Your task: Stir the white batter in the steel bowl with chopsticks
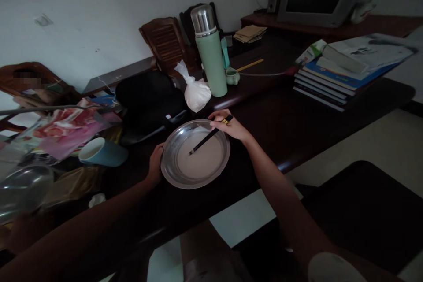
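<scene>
A round, shallow metal dish [168, 165] rests on the dark table, with a pale, milky liquid [201, 158] covering its bottom. My left hand [156, 162] grips the dish's left rim, its fingers partly hidden behind the edge. In my right hand [228, 124], above the far right rim, are black chopsticks [208, 138] with gold bands near the top. Their lower tips reach into the liquid. Just beyond the dish sits a knotted clear plastic bag of white powder [197, 94], beside a tall green thermos [211, 59] with a silver cap.
A light blue mug [103, 152], a black bag [148, 101] and a clear bowl [24, 189] stand to the left. Stacked books [333, 79] lie at the right. A small green cup [232, 76] is by the thermos. Another person [31, 88] sits at far left.
</scene>
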Motion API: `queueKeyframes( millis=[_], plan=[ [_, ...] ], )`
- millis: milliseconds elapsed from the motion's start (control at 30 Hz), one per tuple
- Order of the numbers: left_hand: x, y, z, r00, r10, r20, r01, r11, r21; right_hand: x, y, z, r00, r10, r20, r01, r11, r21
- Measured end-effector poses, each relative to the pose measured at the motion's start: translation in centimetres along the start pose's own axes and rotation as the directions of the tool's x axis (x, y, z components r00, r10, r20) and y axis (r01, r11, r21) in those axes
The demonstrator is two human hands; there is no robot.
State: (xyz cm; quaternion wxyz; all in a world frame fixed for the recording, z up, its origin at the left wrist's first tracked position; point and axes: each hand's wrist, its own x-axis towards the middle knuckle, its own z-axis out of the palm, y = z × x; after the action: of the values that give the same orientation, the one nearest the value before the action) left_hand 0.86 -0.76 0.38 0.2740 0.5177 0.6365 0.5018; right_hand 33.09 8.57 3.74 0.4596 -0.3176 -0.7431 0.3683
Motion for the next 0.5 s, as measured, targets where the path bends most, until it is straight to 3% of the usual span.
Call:
queueKeyframes(
  millis=[133,333,500],
  plan=[
    [0.0,0.0,0.0,1.0,-0.008,0.008,0.008,1.0,-0.021,-0.1,0.5,-1.5,0.99,0.022,-0.142,-0.02,1.0,0.016],
    [-0.1,0.5,0.0,0.999,-0.036,0.009,0.036,0.999,-0.035,-0.2,-0.4,-0.4,0.994,-0.03,0.109,0.022,0.997,0.074],
    [-0.2,0.7,0.3,0.998,-0.066,-0.014,0.066,0.997,-0.043,-0.1,-0.2,-0.4,1.0,-0.003,0.008,0.003,1.0,-0.009]
  ],
)
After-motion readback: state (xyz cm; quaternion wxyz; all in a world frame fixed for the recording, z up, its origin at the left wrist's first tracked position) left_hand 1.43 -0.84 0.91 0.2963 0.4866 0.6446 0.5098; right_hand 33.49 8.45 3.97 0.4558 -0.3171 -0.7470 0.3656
